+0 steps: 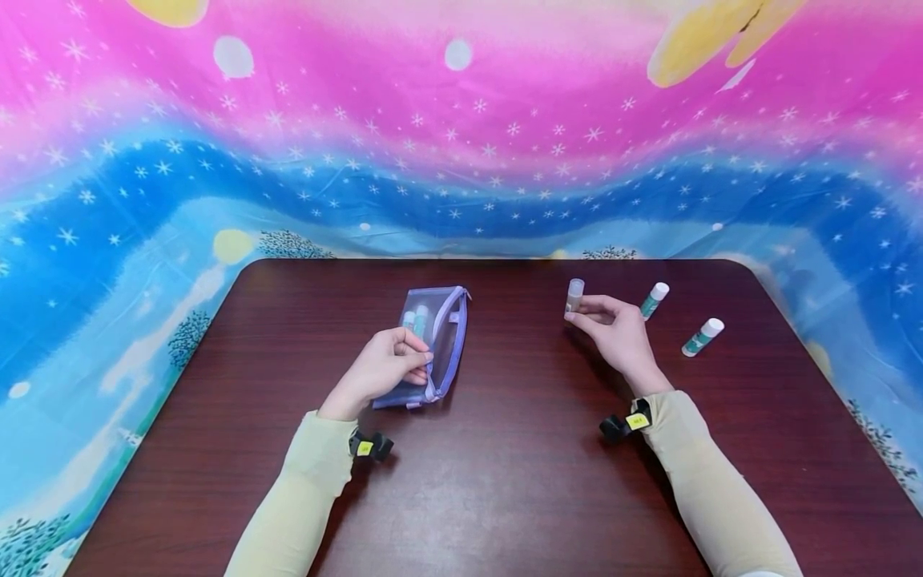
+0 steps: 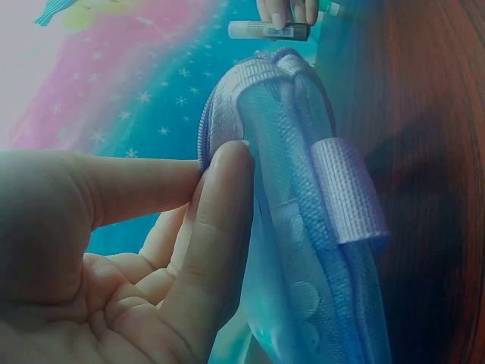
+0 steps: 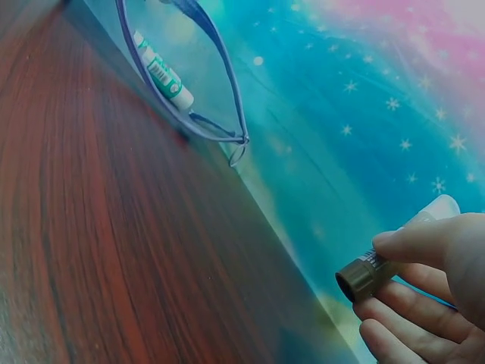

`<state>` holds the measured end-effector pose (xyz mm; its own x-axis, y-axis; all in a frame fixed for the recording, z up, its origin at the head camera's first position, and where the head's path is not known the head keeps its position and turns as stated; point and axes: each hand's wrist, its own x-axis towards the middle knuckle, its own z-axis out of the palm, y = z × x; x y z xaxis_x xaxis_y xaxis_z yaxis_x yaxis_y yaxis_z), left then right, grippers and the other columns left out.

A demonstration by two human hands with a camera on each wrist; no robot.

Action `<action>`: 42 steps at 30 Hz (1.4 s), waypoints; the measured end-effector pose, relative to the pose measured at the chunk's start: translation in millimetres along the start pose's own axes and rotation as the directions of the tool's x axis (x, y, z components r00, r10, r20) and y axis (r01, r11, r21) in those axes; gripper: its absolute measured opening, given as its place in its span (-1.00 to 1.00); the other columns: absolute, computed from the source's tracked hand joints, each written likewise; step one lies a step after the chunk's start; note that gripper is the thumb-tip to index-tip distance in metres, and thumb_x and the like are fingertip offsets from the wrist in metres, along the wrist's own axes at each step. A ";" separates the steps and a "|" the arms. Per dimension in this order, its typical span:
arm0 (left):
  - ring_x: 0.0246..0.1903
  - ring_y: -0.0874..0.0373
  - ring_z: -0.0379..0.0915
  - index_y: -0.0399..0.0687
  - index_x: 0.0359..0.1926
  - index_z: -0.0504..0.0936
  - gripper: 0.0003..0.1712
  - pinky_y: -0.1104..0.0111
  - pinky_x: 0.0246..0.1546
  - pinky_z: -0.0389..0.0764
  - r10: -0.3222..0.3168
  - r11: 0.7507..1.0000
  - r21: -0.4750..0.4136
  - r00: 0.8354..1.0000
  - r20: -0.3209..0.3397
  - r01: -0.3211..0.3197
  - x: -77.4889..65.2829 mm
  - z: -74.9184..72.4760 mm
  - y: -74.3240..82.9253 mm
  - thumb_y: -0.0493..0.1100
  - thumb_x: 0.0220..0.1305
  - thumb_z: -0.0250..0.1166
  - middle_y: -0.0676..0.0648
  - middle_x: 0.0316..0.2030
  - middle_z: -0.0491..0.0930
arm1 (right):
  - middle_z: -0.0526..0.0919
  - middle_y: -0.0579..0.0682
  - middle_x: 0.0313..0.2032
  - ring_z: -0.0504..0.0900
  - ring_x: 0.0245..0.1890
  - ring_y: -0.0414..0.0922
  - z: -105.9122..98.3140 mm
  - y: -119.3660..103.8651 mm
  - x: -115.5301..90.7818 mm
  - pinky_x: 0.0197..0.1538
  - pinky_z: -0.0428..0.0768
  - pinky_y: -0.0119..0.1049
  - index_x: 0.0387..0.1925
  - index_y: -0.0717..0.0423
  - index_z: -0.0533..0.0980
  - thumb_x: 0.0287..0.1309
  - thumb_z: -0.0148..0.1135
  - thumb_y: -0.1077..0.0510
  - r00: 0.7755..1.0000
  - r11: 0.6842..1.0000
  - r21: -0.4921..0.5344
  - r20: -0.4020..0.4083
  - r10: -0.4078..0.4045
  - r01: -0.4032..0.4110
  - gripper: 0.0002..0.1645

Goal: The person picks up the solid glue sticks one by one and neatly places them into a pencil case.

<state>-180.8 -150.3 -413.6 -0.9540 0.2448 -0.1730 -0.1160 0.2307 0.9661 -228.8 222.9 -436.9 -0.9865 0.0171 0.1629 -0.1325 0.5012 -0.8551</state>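
Note:
On the left of the table is a purple zip pouch [image 1: 459,340] of see-through mesh, its mouth gaping toward the right. My left hand [image 1: 380,367] pinches the pouch's near zipper edge between thumb and fingers. Through the mesh show glue sticks [image 1: 421,320] with green labels; one glue stick [image 3: 168,82] is visible through the mouth in the right wrist view. My right hand [image 1: 616,330] holds another glue stick [image 1: 574,295] upright by its lower part, over the table's far right half. This one has a cloudy cap and a brown base [image 3: 356,279].
Two white-capped glue sticks with green labels stand to the right: one glue stick [image 1: 655,298] just behind my right hand, the other glue stick [image 1: 703,337] farther right. The dark wooden table [image 1: 476,497] ends at a colourful snowflake-printed cloth [image 1: 476,160] behind it.

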 end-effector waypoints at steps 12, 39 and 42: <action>-0.51 0.09 0.64 -0.43 -0.16 0.53 -0.86 0.28 -0.35 0.77 0.004 1.000 -0.004 1.000 0.001 -0.004 -1.0 0.1 2.2 -0.42 0.35 0.31 -0.22 -0.47 0.61 | 0.72 0.10 -0.07 0.73 -0.15 -0.13 0.5 -7.0 -2.1 -0.12 0.62 -0.49 0.13 0.13 0.65 0.26 0.44 -0.07 1.000 1.000 -0.002 0.010 -0.030 0.030 -0.48; -0.53 0.12 0.62 -0.44 -0.17 0.52 -0.88 0.31 -0.38 0.77 0.000 1.000 -0.022 1.000 0.006 0.000 -0.9 1.3 2.9 -0.44 0.35 0.30 -0.20 -0.49 0.61 | 0.76 0.03 -0.19 0.75 -0.26 -0.17 19.8 -17.5 -4.5 -0.26 0.62 -0.44 0.01 0.11 0.69 0.19 0.50 0.00 0.997 0.999 0.021 0.067 -0.044 0.043 -0.59; -0.54 0.12 0.62 -0.44 -0.18 0.51 -0.88 0.31 -0.38 0.77 -0.005 1.000 -0.026 1.000 0.005 0.005 -1.6 1.5 3.8 -0.44 0.35 0.30 -0.20 -0.49 0.61 | 0.75 0.03 -0.19 0.75 -0.26 -0.15 22.0 -19.3 -4.8 -0.25 0.62 -0.43 0.01 0.10 0.69 0.20 0.50 0.00 0.996 0.999 0.025 0.080 -0.046 0.044 -0.59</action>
<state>-179.3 -148.4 -409.9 -0.9520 0.2483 -0.1789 -0.1283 0.2071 0.9699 -223.6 194.2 -432.0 -0.9838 -0.0755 0.1623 -0.1785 0.4793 -0.8593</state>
